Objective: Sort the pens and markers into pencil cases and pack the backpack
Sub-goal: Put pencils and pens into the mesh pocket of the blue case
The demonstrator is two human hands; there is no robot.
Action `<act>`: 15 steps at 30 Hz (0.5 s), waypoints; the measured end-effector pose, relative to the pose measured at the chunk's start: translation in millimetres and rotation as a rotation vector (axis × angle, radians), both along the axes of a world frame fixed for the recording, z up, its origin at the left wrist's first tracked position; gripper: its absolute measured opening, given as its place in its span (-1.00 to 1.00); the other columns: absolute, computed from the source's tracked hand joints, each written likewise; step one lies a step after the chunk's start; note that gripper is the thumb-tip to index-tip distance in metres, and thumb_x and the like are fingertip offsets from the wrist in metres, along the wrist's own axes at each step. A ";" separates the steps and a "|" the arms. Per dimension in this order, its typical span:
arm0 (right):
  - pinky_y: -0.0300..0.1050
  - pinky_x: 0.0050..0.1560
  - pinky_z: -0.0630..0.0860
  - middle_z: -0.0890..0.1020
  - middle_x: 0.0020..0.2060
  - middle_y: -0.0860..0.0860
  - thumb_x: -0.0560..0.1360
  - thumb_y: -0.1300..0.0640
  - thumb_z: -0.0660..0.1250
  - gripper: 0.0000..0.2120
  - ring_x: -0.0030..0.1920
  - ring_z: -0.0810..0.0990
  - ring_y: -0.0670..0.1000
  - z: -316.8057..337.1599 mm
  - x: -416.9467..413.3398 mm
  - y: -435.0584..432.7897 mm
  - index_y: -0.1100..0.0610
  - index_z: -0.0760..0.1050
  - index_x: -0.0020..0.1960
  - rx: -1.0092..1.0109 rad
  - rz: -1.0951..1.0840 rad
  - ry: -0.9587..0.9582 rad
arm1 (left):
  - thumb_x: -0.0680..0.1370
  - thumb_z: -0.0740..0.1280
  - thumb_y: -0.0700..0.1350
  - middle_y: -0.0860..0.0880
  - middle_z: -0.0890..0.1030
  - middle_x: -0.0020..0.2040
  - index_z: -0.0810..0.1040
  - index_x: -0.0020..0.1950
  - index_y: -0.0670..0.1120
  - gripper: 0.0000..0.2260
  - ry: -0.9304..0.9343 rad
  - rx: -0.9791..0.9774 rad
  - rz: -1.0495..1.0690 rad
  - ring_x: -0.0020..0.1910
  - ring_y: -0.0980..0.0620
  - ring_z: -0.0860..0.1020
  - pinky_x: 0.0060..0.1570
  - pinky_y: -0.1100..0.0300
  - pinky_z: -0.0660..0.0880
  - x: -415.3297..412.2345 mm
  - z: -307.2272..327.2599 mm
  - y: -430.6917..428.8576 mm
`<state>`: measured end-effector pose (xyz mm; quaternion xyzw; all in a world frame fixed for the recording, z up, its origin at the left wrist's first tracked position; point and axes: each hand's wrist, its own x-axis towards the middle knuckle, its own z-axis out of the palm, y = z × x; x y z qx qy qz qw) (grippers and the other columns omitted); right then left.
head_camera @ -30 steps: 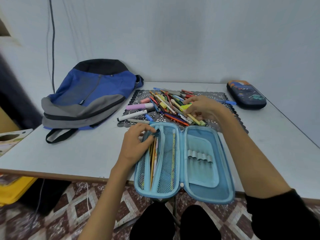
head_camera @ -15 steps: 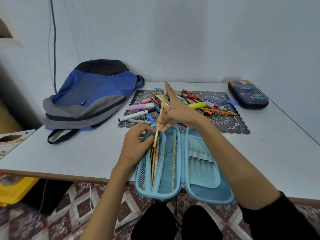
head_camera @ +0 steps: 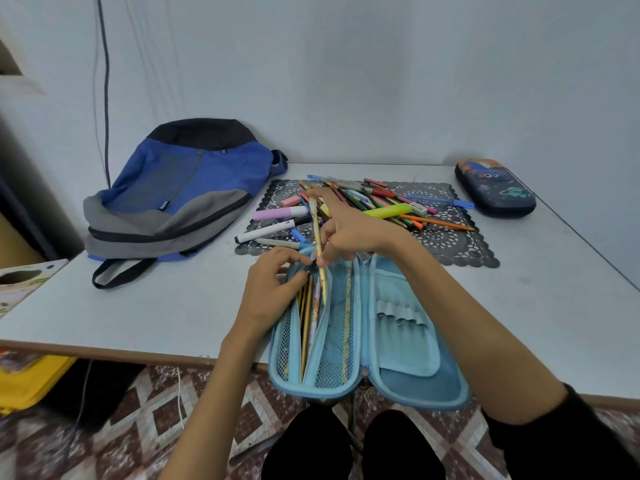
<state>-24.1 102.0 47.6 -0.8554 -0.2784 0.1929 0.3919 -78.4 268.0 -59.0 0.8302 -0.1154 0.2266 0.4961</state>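
A light blue pencil case (head_camera: 408, 341) lies open at the table's front edge, with several pencils in its left mesh pocket. My left hand (head_camera: 270, 289) pinches the top edge of that pocket and holds it apart. My right hand (head_camera: 349, 230) grips a yellow pencil (head_camera: 317, 233), whose lower end points down into the pocket. Behind them a pile of pens and markers (head_camera: 374, 206) lies on a black lace mat (head_camera: 453, 244). The blue and grey backpack (head_camera: 180, 192) lies at the back left. A dark, zipped pencil case (head_camera: 495, 187) sits at the back right.
A pink marker (head_camera: 280, 213) and a white marker (head_camera: 270, 230) lie at the pile's left edge. The table (head_camera: 138, 313) meets the wall behind. A yellow bin (head_camera: 31, 379) stands on the patterned floor at left, with a cardboard box (head_camera: 24, 282) above it.
My right hand left the pile with a yellow pencil and brought it to the blue case, then lowered its end into the left pocket. My left hand kept holding the pocket apart.
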 end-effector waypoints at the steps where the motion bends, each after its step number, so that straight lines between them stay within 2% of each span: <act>1: -0.24 -0.53 0.35 0.55 -0.22 0.28 0.38 0.42 0.44 -0.05 -0.44 0.42 0.00 0.9 0.5 -0.7 -0.04 -0.06 0.51 0.002 -0.012 0.001 | 0.36 0.28 0.07 0.14 0.59 -0.03 0.59 -0.10 0.15 -0.83 0.000 0.000 -0.002 0.05 0.11 0.52 -0.09 0.47 0.44 -0.2 0.1 -0.1; 3: -0.22 -0.51 0.37 0.58 -0.29 0.18 0.45 0.35 0.41 -0.21 -0.47 0.46 -0.03 2.2 2.4 -1.5 0.01 0.04 0.48 0.019 -0.064 0.011 | 0.36 0.28 0.07 0.13 0.59 -0.02 0.60 -0.09 0.13 -0.81 0.000 0.000 -0.003 0.06 0.10 0.53 -0.08 0.45 0.45 -0.7 -0.1 0.6; 5: -0.27 -0.58 0.31 0.61 -0.39 0.09 0.52 0.31 0.34 -0.46 -0.56 0.44 -0.08 0.8 2.9 -2.0 0.11 0.16 0.39 0.066 -0.121 0.047 | 0.36 0.28 0.06 0.11 0.60 -0.02 0.61 -0.08 0.09 -0.79 0.002 -0.003 -0.002 0.07 0.09 0.53 -0.07 0.43 0.47 -0.5 -0.3 1.7; 7: -0.31 -0.62 0.25 0.61 -0.38 0.10 0.55 0.30 0.32 -0.59 -0.61 0.42 -0.09 -5.2 2.7 -1.2 0.16 0.24 0.31 0.065 -0.146 0.074 | 0.36 0.28 0.06 0.10 0.60 -0.02 0.61 -0.07 0.08 -0.79 -0.001 0.000 0.000 0.07 0.07 0.54 -0.07 0.41 0.48 0.5 -0.9 2.1; 10: -0.25 -0.57 0.31 0.63 -0.36 0.09 0.50 0.30 0.38 -0.58 -0.51 0.48 -0.02 -18.0 2.2 2.7 0.16 0.30 0.28 0.004 -0.094 0.098 | 0.36 0.28 0.06 0.09 0.61 -0.02 0.62 -0.05 0.04 -0.75 -0.010 0.011 0.004 0.07 0.05 0.54 -0.07 0.40 0.48 1.4 -1.2 1.4; 15: -0.23 -0.52 0.34 0.57 -0.23 0.05 0.40 0.24 0.50 -0.66 -0.34 0.50 0.02 -20.6 -0.2 6.8 0.15 0.49 0.13 -0.067 -0.055 0.029 | 0.38 0.31 0.10 0.08 0.62 -0.04 0.59 -0.09 0.04 -0.79 0.012 -0.021 0.015 0.04 0.03 0.56 -0.06 0.15 0.56 1.2 -1.6 1.5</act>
